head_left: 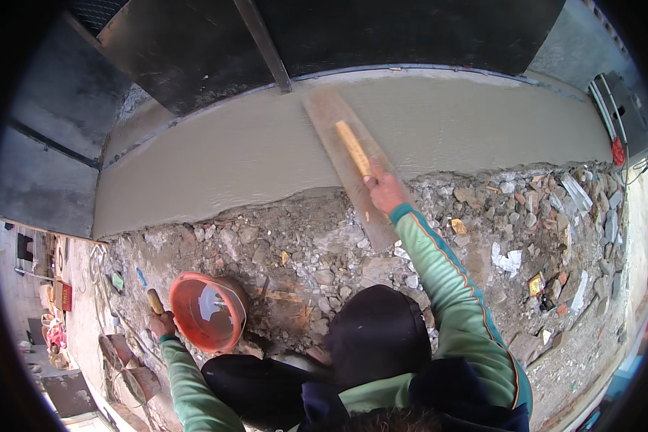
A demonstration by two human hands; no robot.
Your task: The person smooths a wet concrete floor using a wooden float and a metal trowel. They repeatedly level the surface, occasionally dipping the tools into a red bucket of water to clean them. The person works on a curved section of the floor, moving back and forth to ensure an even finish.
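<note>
A long, flat float [320,119], blurred by motion, lies across the smooth grey wet cement strip [475,122] and over its rough lower edge. My right hand [383,189] is closed on the end of the float's wooden handle [351,144]. At lower left, my left hand [162,323] grips the wooden handle of a tool [154,300]; its working end is hard to make out. Just right of that hand stands an orange bucket [194,320] with some liquid in it and a metal bail.
Broken rubble [525,216] covers the ground below the strip. Dark panels [410,29] and a metal post [262,43] border its far side. Grey equipment with a red object [618,151] stands at the right end. Hoses and clutter [59,324] lie at far left.
</note>
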